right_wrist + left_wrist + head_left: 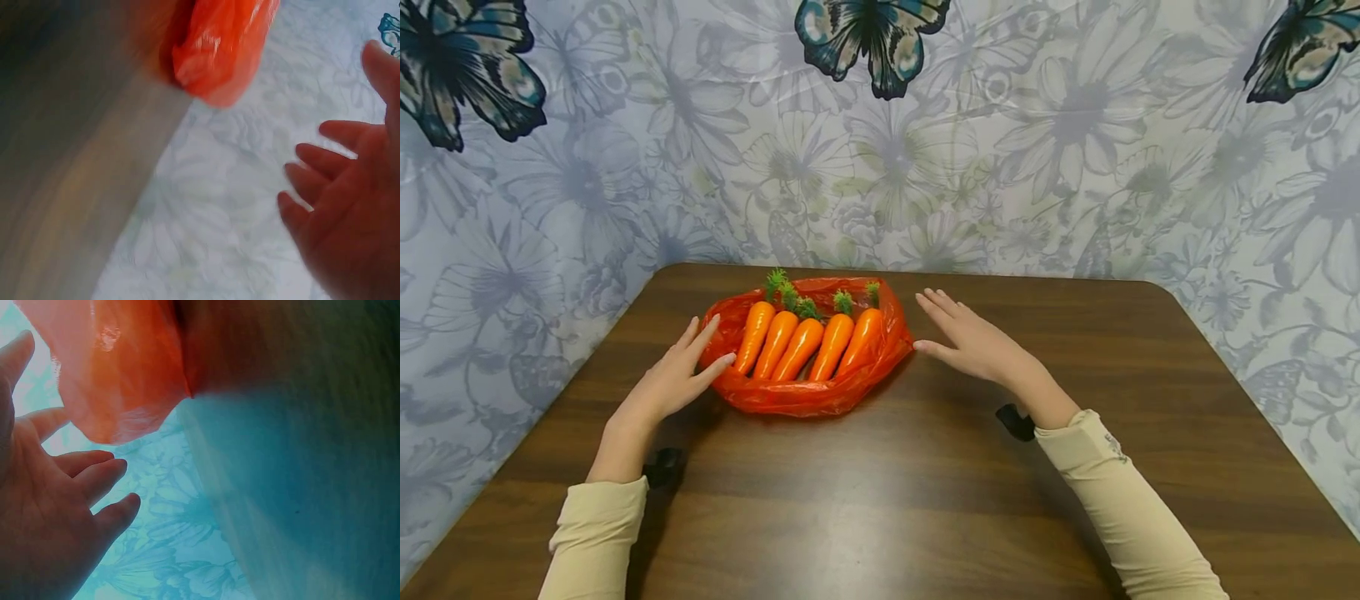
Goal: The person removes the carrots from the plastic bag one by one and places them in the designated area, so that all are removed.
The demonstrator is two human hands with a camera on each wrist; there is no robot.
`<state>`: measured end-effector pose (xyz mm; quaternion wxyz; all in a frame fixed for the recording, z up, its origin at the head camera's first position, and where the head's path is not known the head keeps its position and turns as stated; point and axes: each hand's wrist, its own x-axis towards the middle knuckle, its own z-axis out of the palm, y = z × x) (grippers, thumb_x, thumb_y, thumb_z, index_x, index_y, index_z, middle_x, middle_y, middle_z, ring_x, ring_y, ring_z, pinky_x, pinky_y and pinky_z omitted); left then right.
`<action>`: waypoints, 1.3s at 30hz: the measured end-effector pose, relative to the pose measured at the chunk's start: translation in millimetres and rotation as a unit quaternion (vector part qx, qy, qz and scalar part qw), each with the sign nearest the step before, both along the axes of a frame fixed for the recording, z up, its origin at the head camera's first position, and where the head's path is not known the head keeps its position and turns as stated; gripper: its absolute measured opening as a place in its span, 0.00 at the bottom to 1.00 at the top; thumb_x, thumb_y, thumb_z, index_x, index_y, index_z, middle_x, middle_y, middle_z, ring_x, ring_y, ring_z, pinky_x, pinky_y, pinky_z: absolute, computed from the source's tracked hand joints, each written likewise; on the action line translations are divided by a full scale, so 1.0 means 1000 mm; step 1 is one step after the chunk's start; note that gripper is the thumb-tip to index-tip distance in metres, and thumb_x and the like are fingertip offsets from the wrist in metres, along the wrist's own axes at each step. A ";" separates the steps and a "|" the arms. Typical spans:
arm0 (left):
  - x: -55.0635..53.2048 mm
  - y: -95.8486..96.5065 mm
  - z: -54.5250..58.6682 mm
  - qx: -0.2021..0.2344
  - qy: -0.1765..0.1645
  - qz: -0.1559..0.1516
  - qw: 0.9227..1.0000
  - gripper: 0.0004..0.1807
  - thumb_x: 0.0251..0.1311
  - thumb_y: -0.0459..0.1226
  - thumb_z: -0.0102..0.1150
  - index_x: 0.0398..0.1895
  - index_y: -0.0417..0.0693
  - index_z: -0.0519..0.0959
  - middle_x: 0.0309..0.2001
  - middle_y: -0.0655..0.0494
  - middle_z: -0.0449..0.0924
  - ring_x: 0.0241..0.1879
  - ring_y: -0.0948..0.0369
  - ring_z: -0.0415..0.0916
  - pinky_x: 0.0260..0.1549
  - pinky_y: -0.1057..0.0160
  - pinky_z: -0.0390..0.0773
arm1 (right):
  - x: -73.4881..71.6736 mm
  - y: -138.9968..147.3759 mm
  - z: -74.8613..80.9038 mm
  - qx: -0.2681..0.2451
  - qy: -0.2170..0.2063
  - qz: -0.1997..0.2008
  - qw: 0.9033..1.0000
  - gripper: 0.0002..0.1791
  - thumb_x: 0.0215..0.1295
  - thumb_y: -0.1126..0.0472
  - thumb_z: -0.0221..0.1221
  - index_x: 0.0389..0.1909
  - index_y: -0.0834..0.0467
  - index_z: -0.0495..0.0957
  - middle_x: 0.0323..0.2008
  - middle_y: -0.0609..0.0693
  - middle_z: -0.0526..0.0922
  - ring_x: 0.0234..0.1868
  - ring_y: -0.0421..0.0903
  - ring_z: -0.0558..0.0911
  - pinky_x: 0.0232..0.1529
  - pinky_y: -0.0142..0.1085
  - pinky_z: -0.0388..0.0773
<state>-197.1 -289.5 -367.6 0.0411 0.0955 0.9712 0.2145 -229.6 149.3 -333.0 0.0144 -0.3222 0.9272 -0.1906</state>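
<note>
A red plastic bag (808,404) lies on the table with its mouth spread wide. Inside it several orange carrots (799,348) with green tops lie side by side. At the bag's left edge is my left hand (672,375), fingers spread and fingertips right at the plastic. My right hand (973,337) is held off the bag's right side, its fingers straight and a small gap between thumb and plastic. Both wrist views show the bag's outer side, the red plastic (125,375) near the left fingers and the red plastic (219,56) farther from the right fingers.
The brown wooden table (865,508) has rounded far corners. Behind it hangs a pale floral wall covering (910,167) with blue butterflies (872,42). A black wrist device (1017,422) sits at the right wrist, another black device (662,467) at the left.
</note>
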 end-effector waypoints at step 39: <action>-0.004 -0.004 -0.014 0.054 0.065 -0.021 0.996 0.34 0.67 0.45 0.50 0.70 0.37 0.54 0.67 0.25 0.45 0.61 0.28 0.50 0.56 0.32 0.52 | -0.056 -0.098 -0.033 -0.168 -0.022 0.004 0.986 0.24 0.65 0.59 0.58 0.61 0.61 0.71 0.57 0.54 0.74 0.56 0.50 0.73 0.56 0.42 0.69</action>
